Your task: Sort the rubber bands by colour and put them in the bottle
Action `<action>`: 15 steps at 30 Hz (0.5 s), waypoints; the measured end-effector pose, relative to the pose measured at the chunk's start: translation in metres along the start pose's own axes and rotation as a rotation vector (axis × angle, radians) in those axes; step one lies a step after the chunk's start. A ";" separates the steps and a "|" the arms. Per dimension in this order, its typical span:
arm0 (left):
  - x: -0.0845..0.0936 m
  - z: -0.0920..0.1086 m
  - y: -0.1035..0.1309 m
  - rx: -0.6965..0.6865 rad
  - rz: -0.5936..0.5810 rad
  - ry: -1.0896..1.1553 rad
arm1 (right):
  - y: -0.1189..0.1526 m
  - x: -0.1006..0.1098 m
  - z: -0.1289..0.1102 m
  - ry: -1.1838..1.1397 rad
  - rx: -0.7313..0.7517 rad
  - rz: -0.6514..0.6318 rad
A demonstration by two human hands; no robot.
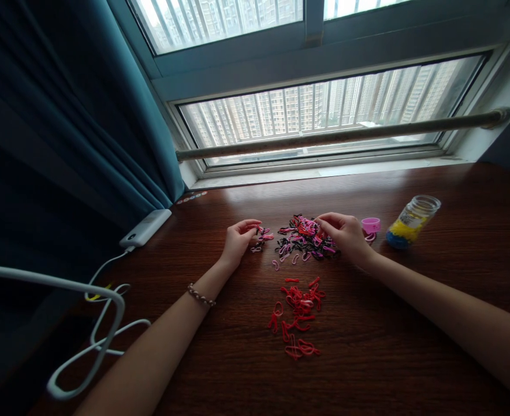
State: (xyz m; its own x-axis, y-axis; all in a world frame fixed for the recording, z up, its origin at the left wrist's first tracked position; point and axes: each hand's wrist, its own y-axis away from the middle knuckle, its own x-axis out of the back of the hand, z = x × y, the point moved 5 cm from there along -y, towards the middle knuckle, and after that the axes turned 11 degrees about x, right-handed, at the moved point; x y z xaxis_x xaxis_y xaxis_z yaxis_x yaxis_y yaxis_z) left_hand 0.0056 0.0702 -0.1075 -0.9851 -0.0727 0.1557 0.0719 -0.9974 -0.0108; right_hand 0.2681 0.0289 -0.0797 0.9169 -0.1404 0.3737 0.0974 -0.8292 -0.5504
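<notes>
A mixed pile of small elastic hair bands (302, 240), in black, pink, purple and red, lies mid-table. My right hand (343, 234) is at its right side, fingertips pinched together over the bands; what they grip is too small to make out. My left hand (237, 240) rests left of the pile with its fingers closed on a pink hair band (258, 229). Beside those fingertips lies a small cluster of pink and black bands (263, 234). Nearer to me is a separate loose group of red hair bands (300, 300).
A glass jar (413, 222) with yellow and blue contents stands tilted at right, near a pink ring-shaped piece (371, 225). At left are a white power bank (145, 228), its cable (103, 266) and a thick white tube (85, 289). A curtain (120, 115) and window (324, 110) edge the table.
</notes>
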 end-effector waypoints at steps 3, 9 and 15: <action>-0.002 0.000 0.003 0.031 -0.039 0.020 | -0.001 0.001 0.002 0.023 0.002 0.007; -0.001 0.002 0.004 0.019 -0.007 -0.033 | -0.002 0.004 0.010 0.135 -0.019 0.028; -0.001 0.004 0.004 0.013 -0.007 0.024 | -0.003 0.007 0.018 0.259 -0.062 0.002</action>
State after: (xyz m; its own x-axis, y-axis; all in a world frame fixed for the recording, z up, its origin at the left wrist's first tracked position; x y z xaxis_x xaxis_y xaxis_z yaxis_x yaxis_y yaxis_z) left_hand 0.0079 0.0658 -0.1040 -0.9890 -0.0663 0.1321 0.0672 -0.9977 0.0027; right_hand 0.2809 0.0405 -0.0888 0.7863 -0.2693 0.5560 0.0646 -0.8592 -0.5075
